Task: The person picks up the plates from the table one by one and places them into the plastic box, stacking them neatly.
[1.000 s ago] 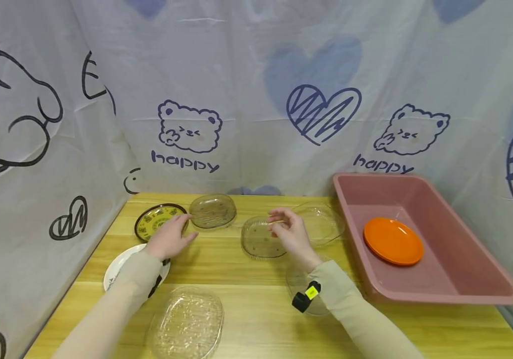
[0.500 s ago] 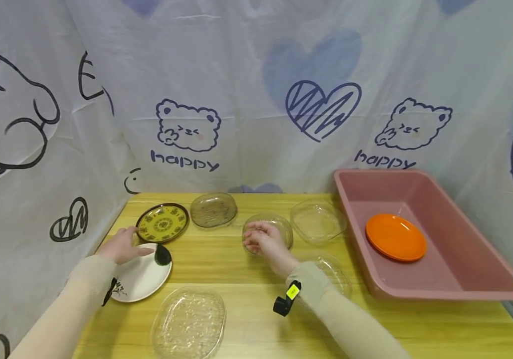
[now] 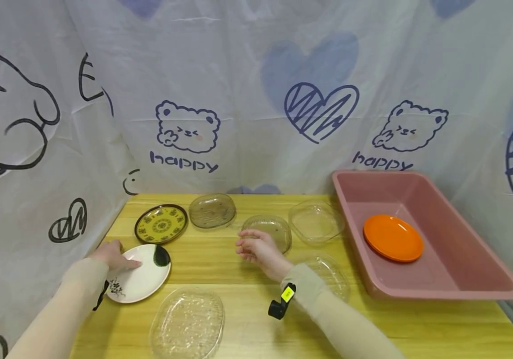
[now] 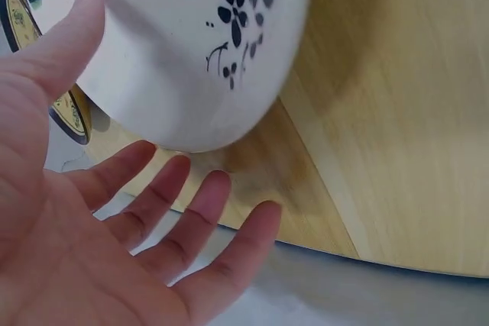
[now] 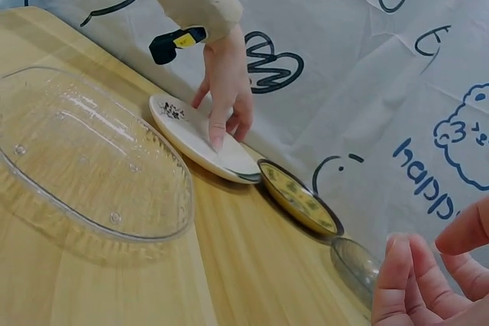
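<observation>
My left hand [image 3: 117, 257] is at the left edge of a white plate [image 3: 144, 279] with a dark green patch and a small dark flower print. In the left wrist view the thumb [image 4: 65, 43] lies over the plate's face, while the spread fingers [image 4: 202, 208] stand outside its rim, over the table. My right hand [image 3: 260, 252], holding nothing, hovers with loosely bent fingers in front of an oval clear dish [image 3: 278, 232], partly covering it in the head view.
Behind the white plate lies a yellow plate [image 3: 162, 224] with a dark rim. Clear dishes stand at the back [image 3: 212, 210], near front [image 3: 189, 324] and right [image 3: 316, 222]. A pink tub [image 3: 444, 264] holds an orange plate [image 3: 393, 238]. A patterned cloth [image 3: 256, 99] hangs behind.
My left hand has moved left and toward me, from beside the yellow plate to the white plate's left edge. My right hand has shifted left and slightly toward me.
</observation>
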A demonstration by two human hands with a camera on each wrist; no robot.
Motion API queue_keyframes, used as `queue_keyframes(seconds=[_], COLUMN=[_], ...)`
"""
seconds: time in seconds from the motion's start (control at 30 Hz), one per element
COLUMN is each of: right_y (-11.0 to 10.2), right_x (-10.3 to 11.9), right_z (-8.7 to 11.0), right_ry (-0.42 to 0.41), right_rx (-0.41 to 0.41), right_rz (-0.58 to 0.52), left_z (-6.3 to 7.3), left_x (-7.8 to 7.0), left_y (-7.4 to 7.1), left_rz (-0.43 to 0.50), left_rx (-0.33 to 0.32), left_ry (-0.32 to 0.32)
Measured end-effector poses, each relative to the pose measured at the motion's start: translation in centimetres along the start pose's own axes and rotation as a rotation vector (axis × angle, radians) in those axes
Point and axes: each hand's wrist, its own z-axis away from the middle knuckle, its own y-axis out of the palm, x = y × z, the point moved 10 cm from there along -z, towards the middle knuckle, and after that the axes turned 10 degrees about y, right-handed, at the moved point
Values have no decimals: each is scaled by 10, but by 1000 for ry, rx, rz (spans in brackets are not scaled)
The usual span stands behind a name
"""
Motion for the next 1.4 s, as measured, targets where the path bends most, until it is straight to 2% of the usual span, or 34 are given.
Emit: queue_keyframes(seconds=[0.13,0.3,0.43,0.63,0.87,1.13,1.4], right_y=[4,8,8,9,11,8,5], right_x=[-6,-8,-10,-16,-17,-17,-20], right_z=[0,0,-1,-5,-7,-7,-7], right_ry=[26,36,41,59,66,69,73], right_rx=[13,25,30,40,50,44,47], right_rz=[12,22,20,17,-9,-28,-30], left_z=[4,9,8,5,-2,-7,-14], left_x=[-4,-13,-20,-22,-30,-40,-57], left_y=[1,-1,2,4,6,13,19], left_rz=[-16,11,8,-27,-69,-16,-16], left_rx=[1,-11,9,20,30,51,60], left_ry=[-16,-56,-84,-121,-95,-129,-104])
